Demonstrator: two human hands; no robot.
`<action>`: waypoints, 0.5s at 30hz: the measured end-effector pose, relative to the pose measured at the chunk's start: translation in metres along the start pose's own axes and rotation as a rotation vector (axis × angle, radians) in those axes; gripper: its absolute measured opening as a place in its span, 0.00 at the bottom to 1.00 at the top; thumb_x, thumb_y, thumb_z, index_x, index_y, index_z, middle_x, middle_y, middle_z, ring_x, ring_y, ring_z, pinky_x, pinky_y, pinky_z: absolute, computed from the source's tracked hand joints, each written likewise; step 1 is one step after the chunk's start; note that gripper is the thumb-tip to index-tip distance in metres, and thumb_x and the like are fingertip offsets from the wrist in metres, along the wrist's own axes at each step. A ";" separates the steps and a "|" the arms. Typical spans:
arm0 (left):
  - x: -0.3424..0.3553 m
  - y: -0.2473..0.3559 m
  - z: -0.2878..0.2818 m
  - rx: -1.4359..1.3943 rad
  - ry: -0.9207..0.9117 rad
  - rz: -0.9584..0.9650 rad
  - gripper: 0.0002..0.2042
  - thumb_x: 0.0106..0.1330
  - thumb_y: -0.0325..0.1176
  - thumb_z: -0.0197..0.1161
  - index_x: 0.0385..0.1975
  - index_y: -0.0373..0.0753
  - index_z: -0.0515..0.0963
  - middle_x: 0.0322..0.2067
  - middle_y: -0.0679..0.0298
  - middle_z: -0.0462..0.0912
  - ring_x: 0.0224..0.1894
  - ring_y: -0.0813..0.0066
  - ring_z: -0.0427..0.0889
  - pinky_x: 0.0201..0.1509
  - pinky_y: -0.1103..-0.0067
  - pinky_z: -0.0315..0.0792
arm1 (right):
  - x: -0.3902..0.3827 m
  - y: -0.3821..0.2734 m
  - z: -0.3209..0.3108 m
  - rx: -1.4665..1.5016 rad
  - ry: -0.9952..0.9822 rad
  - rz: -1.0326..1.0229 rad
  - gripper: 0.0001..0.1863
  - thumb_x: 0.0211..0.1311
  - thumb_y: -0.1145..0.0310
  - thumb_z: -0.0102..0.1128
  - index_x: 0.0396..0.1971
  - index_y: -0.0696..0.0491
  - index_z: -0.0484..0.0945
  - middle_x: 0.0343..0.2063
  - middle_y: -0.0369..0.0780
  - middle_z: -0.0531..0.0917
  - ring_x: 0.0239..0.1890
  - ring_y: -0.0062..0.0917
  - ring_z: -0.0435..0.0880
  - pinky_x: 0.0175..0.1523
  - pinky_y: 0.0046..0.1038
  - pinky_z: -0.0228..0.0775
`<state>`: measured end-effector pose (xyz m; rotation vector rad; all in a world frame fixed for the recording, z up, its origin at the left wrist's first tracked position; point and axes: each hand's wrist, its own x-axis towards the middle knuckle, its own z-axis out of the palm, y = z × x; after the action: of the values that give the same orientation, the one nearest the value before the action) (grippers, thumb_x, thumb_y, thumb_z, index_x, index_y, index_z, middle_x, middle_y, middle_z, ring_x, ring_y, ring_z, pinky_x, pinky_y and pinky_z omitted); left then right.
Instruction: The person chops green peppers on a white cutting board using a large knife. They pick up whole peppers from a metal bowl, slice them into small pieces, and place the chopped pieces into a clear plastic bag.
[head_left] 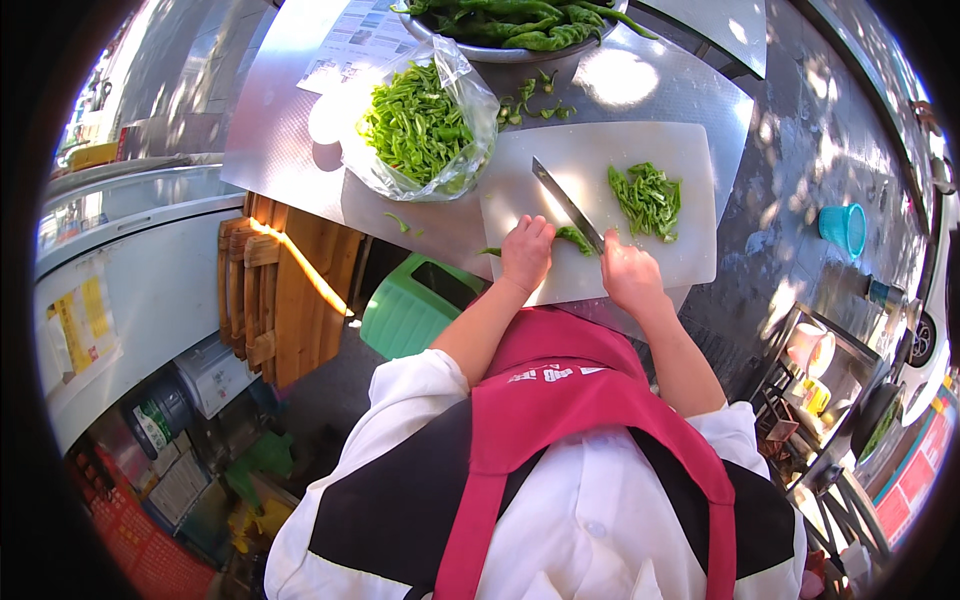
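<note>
My right hand is wrapped round the handle of a kitchen knife, whose blade points away and to the left. Under my left hand, with its fingers curled, lies a green chili pepper; one end shows beside the blade and the tip sticks out at the left. Both hands are over the near part of a white cutting board. A small pile of sliced green pepper rests on the board's right side. Left of the board stands a clear plastic bag filled with sliced green pepper.
A metal bowl heaped with whole green peppers stands at the far edge of the metal table. Pepper stems lie before it. Below are a green stool and folded wooden furniture. A teal basket sits at right.
</note>
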<state>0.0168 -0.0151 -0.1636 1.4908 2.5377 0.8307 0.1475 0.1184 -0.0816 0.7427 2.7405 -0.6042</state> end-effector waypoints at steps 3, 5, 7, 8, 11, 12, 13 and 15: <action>0.001 0.002 -0.001 -0.002 -0.026 -0.020 0.12 0.42 0.22 0.63 0.25 0.41 0.70 0.32 0.64 0.71 0.39 0.65 0.73 0.35 0.72 0.73 | 0.003 0.004 0.047 0.066 -0.039 0.099 0.18 0.58 0.71 0.47 0.49 0.59 0.65 0.21 0.50 0.81 0.26 0.45 0.82 0.34 0.44 0.74; 0.005 0.001 0.000 -0.009 -0.024 -0.030 0.12 0.42 0.22 0.63 0.26 0.41 0.70 0.33 0.63 0.70 0.39 0.64 0.73 0.36 0.72 0.74 | 0.012 0.004 0.034 0.061 -0.079 0.100 0.18 0.58 0.70 0.49 0.48 0.60 0.65 0.21 0.49 0.81 0.24 0.44 0.82 0.31 0.43 0.74; -0.001 0.001 -0.001 -0.039 -0.033 -0.038 0.12 0.42 0.22 0.63 0.26 0.41 0.70 0.33 0.63 0.70 0.40 0.64 0.73 0.36 0.72 0.74 | 0.015 -0.004 0.009 0.010 -0.153 0.065 0.19 0.58 0.69 0.50 0.48 0.61 0.65 0.21 0.50 0.81 0.25 0.44 0.82 0.32 0.43 0.74; 0.002 -0.003 -0.001 -0.029 -0.022 -0.041 0.12 0.42 0.22 0.63 0.27 0.41 0.70 0.34 0.63 0.70 0.40 0.64 0.73 0.37 0.72 0.74 | 0.007 -0.003 0.005 0.003 0.023 -0.054 0.17 0.58 0.69 0.49 0.45 0.61 0.65 0.21 0.50 0.81 0.26 0.45 0.82 0.33 0.43 0.74; -0.002 0.002 0.002 -0.035 -0.033 -0.045 0.12 0.43 0.22 0.63 0.27 0.41 0.70 0.34 0.62 0.70 0.40 0.64 0.73 0.37 0.72 0.74 | 0.010 -0.001 0.040 0.045 -0.085 0.081 0.20 0.58 0.68 0.51 0.47 0.62 0.65 0.19 0.49 0.81 0.25 0.45 0.82 0.31 0.43 0.75; -0.001 0.003 0.000 -0.042 -0.037 -0.055 0.12 0.43 0.21 0.63 0.27 0.41 0.70 0.33 0.62 0.70 0.40 0.64 0.73 0.37 0.72 0.74 | 0.013 -0.002 0.046 0.031 -0.071 0.082 0.20 0.57 0.69 0.50 0.48 0.62 0.64 0.19 0.49 0.81 0.24 0.45 0.82 0.31 0.42 0.75; 0.000 0.005 -0.001 -0.049 -0.042 -0.064 0.12 0.43 0.21 0.63 0.28 0.41 0.70 0.33 0.62 0.70 0.40 0.63 0.73 0.37 0.72 0.74 | 0.014 0.004 0.046 0.035 -0.085 0.085 0.20 0.57 0.69 0.50 0.48 0.62 0.64 0.20 0.49 0.81 0.25 0.45 0.82 0.31 0.42 0.75; -0.002 0.001 -0.002 -0.056 -0.036 -0.077 0.12 0.43 0.21 0.62 0.27 0.40 0.70 0.33 0.62 0.70 0.39 0.63 0.73 0.38 0.71 0.74 | 0.022 -0.001 0.019 0.044 -0.119 0.066 0.20 0.58 0.69 0.50 0.49 0.62 0.64 0.20 0.50 0.81 0.25 0.45 0.82 0.32 0.43 0.75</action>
<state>0.0182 -0.0171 -0.1621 1.3701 2.5070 0.8486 0.1307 0.1189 -0.1055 0.7778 2.5918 -0.6732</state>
